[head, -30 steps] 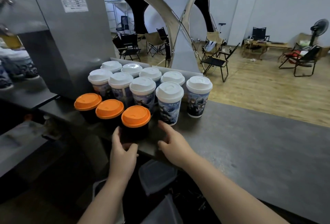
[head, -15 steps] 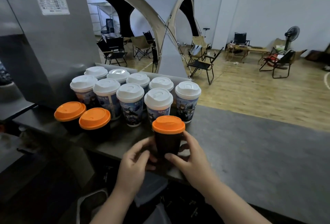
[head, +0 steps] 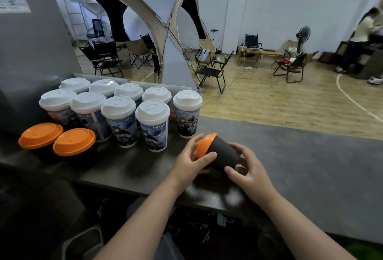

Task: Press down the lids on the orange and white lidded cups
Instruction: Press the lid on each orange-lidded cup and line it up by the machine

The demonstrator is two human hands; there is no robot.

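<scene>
A dark cup with an orange lid [head: 222, 153] is tipped on its side above the grey counter [head: 300, 168], lid pointing left. My left hand [head: 189, 163] grips the lid end, thumb across the orange rim. My right hand [head: 249, 173] curls round the cup's base. Two more orange-lidded dark cups [head: 40, 135] [head: 74, 142] stand upright at the left. Behind them stand several white-lidded printed cups [head: 153, 123] in two rows.
A large grey metal machine [head: 31, 52] rises at the back left. Beyond the counter are a tent, folding chairs, a fan and a person at the far right. Dark bins and clutter lie below the counter's near edge.
The orange-lidded cup stood upright between my hands; now it is tilted onto its side, lid to the left, with both hands still holding it. The view has shifted right.
</scene>
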